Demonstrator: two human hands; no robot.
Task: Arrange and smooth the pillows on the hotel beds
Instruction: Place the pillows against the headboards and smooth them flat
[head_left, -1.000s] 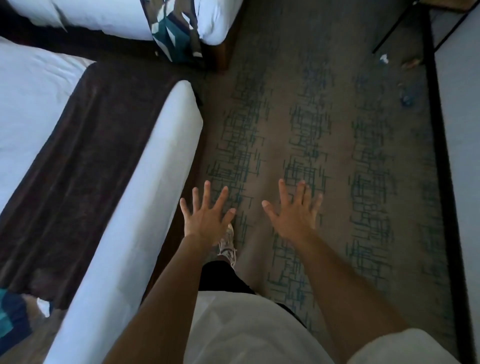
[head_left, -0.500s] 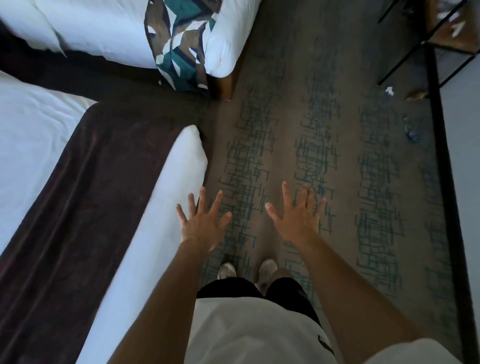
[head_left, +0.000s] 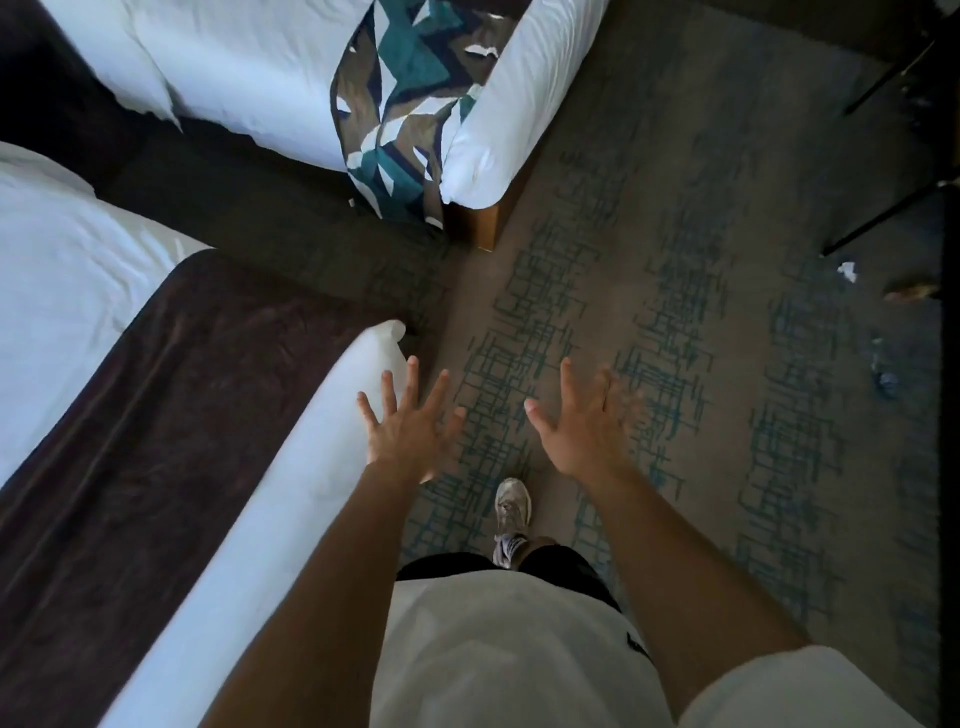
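Note:
Two white hotel beds fill the left side. The near bed (head_left: 270, 519) has a dark brown runner (head_left: 156, 415) across its foot. The far bed (head_left: 249, 67) carries a teal, brown and white patterned runner (head_left: 405, 114). No pillows are in view. My left hand (head_left: 410, 431) is held out with fingers spread over the near bed's foot corner, holding nothing. My right hand (head_left: 582, 426) is spread over the carpet, also holding nothing.
Patterned teal-and-brown carpet (head_left: 675, 364) runs between the beds and the right wall. Dark furniture legs (head_left: 893, 208) stand at upper right, with a white scrap (head_left: 848, 270) and small litter on the floor nearby. My shoe (head_left: 513, 506) is on the carpet below my hands.
I have walked forward along the foot of the near bed; the far bed and its patterned runner have come closer. Both hands stay spread and hold nothing.

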